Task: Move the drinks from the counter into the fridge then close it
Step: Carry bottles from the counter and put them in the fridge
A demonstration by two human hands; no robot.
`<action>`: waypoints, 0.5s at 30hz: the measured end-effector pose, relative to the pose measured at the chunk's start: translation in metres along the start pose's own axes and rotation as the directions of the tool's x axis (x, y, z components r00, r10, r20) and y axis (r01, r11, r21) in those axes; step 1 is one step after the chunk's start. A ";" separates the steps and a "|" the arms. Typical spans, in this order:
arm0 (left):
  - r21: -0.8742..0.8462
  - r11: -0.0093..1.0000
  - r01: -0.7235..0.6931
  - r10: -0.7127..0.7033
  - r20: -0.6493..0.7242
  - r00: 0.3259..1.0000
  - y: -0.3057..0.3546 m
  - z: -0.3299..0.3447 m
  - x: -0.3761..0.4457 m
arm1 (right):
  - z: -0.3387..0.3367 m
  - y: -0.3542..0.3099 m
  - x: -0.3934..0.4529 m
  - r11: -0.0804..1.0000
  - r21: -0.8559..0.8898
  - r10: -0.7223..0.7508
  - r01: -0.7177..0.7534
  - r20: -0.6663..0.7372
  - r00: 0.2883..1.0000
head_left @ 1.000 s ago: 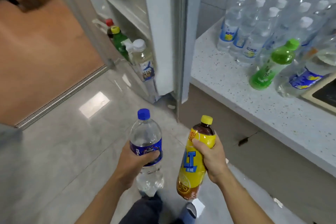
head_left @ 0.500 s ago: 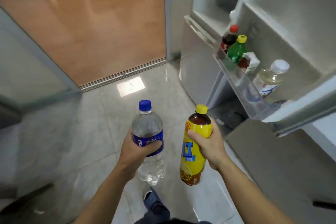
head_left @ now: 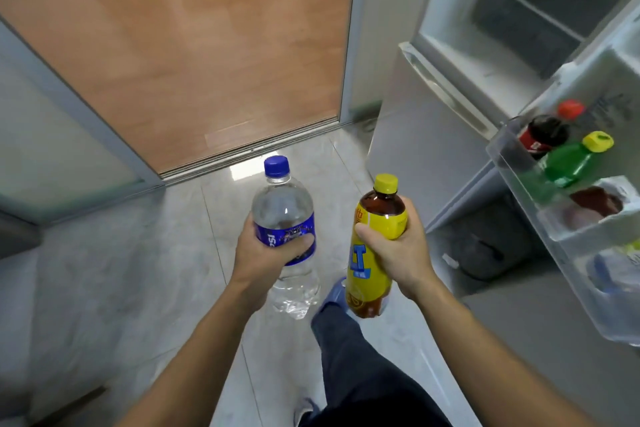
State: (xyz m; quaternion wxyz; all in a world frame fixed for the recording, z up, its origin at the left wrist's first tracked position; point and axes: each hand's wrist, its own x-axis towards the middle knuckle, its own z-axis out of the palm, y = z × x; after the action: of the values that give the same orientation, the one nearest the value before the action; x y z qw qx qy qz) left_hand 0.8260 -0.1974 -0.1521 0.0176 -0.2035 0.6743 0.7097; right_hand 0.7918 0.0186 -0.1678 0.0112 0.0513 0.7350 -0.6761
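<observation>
- Here, left hand [head_left: 268,253] wrapped round the blue label of a clear bottle with a blue cap [head_left: 284,229], fingers curled over the front, bottle upright and held over the floor.
- Right hand [head_left: 398,250] clamped on the shoulder of a yellow-labelled bottle with a yellow cap [head_left: 375,246], thumb across the label front, dark drink showing above and below the label.
- Both bottles side by side, close but not touching, caps pointing away from the body.
- Below the hands, a dark trouser leg [head_left: 360,367] and a blue shoe [head_left: 332,298] on the grey tiled floor [head_left: 121,288].
- Right of the right hand, the open fridge [head_left: 460,55], its door swung out with a clear door shelf [head_left: 512,163] at about hand height.
- In that shelf, furthest from the hands a dark cola bottle with a red cap [head_left: 545,132], then a green bottle with a yellow cap [head_left: 571,163], then a white container of something dark [head_left: 595,204], nearest a blurred clear bottle with a blue label.
- Beyond the left hand, past a sliding-door track, a wooden floor [head_left: 190,45].
</observation>
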 end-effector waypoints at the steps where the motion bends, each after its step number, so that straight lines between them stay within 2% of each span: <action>1: 0.009 1.000 -0.003 0.003 0.006 1.000 0.006 0.005 0.020 | 0.003 0.002 0.020 1.000 0.003 0.000 0.001 -0.015 1.000; 10: 0.111 0.993 -0.030 0.015 0.126 0.992 0.082 0.078 0.200 | -0.005 -0.016 0.207 0.997 0.073 0.004 0.011 -0.195 0.981; 15: 0.115 0.990 -0.083 0.056 0.223 0.973 0.120 0.131 0.284 | -0.026 -0.037 0.285 0.997 0.064 -0.022 0.048 -0.351 0.936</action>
State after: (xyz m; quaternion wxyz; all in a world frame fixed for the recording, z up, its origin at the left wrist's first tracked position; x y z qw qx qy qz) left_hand 0.4954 -0.1525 -0.1260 0.0794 -0.0986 0.7175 0.6850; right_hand 0.5062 0.0589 -0.1536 -0.1336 0.1581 0.7014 -0.6821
